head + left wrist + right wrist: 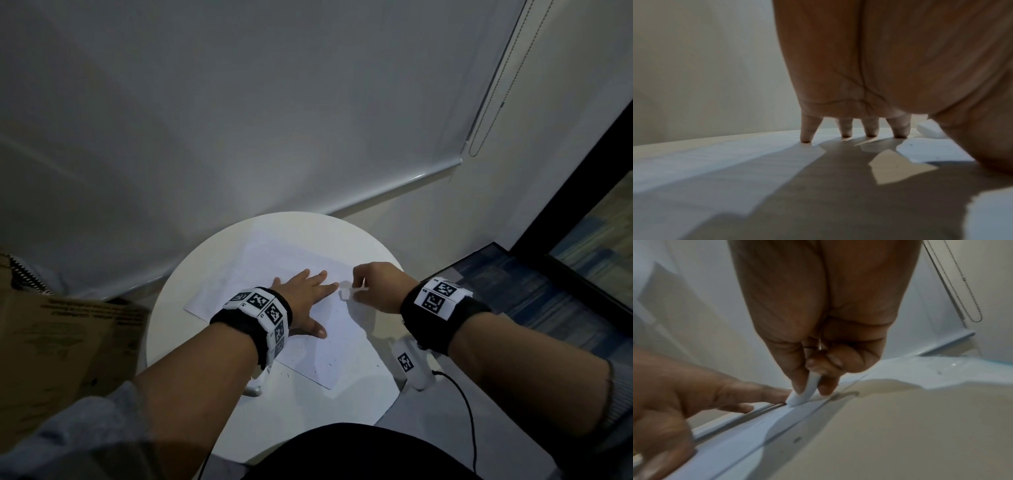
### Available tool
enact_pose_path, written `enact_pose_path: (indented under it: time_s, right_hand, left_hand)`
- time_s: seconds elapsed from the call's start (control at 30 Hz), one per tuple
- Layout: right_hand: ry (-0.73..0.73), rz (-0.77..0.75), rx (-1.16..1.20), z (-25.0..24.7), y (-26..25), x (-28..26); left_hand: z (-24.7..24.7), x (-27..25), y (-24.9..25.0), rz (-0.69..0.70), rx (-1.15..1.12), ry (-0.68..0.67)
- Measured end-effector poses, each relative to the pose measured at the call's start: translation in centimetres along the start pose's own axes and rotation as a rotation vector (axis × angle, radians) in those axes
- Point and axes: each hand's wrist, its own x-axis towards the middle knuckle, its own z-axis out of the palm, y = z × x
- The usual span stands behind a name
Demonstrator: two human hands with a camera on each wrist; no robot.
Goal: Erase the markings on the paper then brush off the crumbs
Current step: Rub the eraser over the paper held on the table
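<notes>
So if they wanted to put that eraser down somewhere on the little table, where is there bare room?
Bare table shows along the near rim, below the paper, though dotted with crumbs, and in a strip at the far left rim. It is crowded mid-paper, where the left hand presses flat and the right hand pinches the eraser.

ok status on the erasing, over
Left hand flat, pressing paper down. Right hand pinching white eraser, tip on paper. Crumbs still on near corner. Nothing in the way.
</notes>
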Motion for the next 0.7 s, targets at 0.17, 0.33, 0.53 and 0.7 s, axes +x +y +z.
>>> enact_pose_path:
  time_s: [0.17,0.33,0.53,0.7]
  right_hand:
    - [-0.159,-0.032,0.023,0.3,0.0,-0.5]
    - [-0.091,0.032,0.057,-0.6,1.2,0.3]
    - [-0.062,0.074,0.091,-0.6,1.8,0.5]
    - [-0.25,-0.015,0.034,-0.1,1.2,-0.3]
  left_hand:
    - [0.0,0.0,0.0,0.001,0.004,0.003]
    - [-0.1,-0.3,0.0,0.002,0.001,-0.005]
    - [-0.1,-0.2,0.0,0.003,-0.009,-0.008]
    - [-0.2,-0.3,0.1,0.009,-0.012,-0.007]
